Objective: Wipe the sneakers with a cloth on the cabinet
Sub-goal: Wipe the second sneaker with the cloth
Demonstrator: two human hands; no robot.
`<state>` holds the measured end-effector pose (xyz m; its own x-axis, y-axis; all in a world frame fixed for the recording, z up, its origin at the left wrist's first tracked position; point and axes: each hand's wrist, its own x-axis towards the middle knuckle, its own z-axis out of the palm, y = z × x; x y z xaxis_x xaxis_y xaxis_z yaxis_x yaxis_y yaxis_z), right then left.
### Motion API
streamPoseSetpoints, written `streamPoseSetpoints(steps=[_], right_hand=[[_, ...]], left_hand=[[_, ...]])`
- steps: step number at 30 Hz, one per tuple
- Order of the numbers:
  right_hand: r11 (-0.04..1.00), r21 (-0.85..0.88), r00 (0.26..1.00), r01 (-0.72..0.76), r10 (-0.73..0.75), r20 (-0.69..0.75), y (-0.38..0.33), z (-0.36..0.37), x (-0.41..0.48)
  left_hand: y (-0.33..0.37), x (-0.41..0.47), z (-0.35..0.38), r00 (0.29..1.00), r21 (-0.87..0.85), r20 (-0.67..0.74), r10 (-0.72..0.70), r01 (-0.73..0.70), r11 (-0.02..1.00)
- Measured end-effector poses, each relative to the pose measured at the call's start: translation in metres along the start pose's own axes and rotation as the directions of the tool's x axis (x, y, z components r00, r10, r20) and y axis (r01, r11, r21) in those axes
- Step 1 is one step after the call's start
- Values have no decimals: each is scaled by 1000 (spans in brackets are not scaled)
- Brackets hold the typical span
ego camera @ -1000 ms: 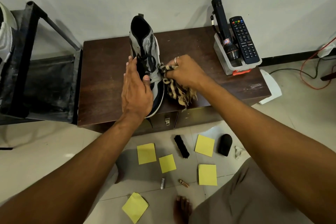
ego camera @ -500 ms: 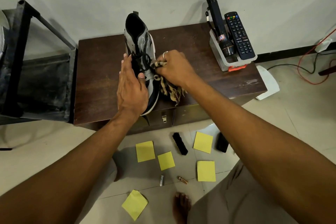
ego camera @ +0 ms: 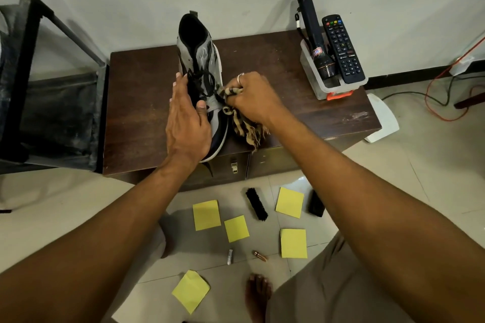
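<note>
A grey, black and white high-top sneaker [ego camera: 203, 57] stands on the dark wooden cabinet [ego camera: 139, 113], toe toward me. My left hand [ego camera: 187, 119] lies over the sneaker's left side and toe, fingers straight, thumb pressed against the laces. My right hand [ego camera: 253, 98] grips a bunched tan-and-black striped cloth [ego camera: 246, 124] and holds it against the sneaker's right side by the laces. The cloth's frayed end hangs down to the cabinet's front edge.
A clear plastic holder [ego camera: 319, 86] with a black torch [ego camera: 313, 39] and a remote control [ego camera: 342, 48] stands at the cabinet's right end. A black metal rack [ego camera: 31, 65] stands to the left. Yellow sticky notes [ego camera: 206, 214], a black brush [ego camera: 256, 204] and batteries lie on the floor.
My right hand has moved the cloth a little up along the sneaker's right side toward the laces. My left hand keeps its hold on the shoe.
</note>
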<state>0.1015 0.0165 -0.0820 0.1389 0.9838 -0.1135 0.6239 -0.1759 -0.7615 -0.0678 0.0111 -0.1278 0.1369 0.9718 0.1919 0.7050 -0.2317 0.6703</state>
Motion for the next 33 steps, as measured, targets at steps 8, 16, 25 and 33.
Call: streamPoseSetpoints(steps=[8,16,25,33], right_hand=[[984,-179,922,1,69,381,-5,-47,-12],[994,107,993,-5,17,-115,-9,11,11],[990,-115,993,77,-66,93,-4,-7,-20],[991,-54,988,123,-127,-84,-25,-32,0]], left_hand=[[-2,0,1,1000,-13,-4,16,-16,1000],[-3,1,1,1000,1,7,7,-7,1000],[1,-1,-2,1000,-3,1,9,-9,1000],[2,2,-14,990,-33,134,45,-41,999]])
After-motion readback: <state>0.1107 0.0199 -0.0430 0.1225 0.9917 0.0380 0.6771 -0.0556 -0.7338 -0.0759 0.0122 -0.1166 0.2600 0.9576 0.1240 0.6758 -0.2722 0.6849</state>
